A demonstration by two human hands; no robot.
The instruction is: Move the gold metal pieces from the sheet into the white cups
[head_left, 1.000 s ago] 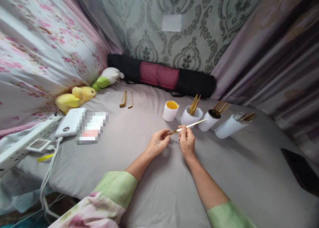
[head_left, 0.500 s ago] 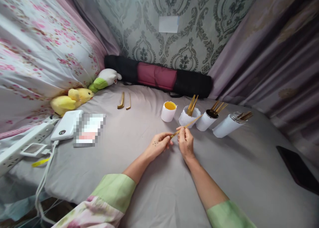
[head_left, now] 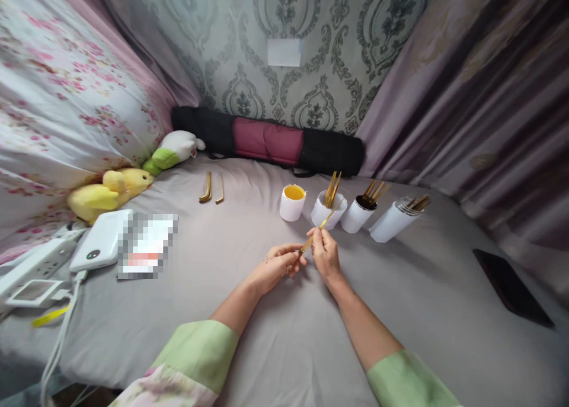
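Note:
Both hands meet over the grey bedsheet and pinch one thin gold knife (head_left: 320,225). My left hand (head_left: 278,265) grips its near end with closed fingers. My right hand (head_left: 325,253) pinches it a little further up. The blade tip points up and away, toward the second white cup (head_left: 328,210), which holds several gold utensils. An empty white cup with a yellow inside (head_left: 293,202) stands to the left of it. Two more white cups (head_left: 361,212) (head_left: 392,220) with gold utensils stand to the right, the last one leaning.
Two gold utensils (head_left: 211,188) lie loose at the back left. A power bank (head_left: 98,247), a power strip (head_left: 31,268) and cables sit at the left, beside plush toys (head_left: 106,189). A black and maroon roll bag (head_left: 267,139) lines the wall. A dark phone (head_left: 511,285) lies right.
The knife has swung from nearly level to pointing steeply up and away toward the cups. Both hands keep their grip. The camera has turned slightly, so everything sits further left.

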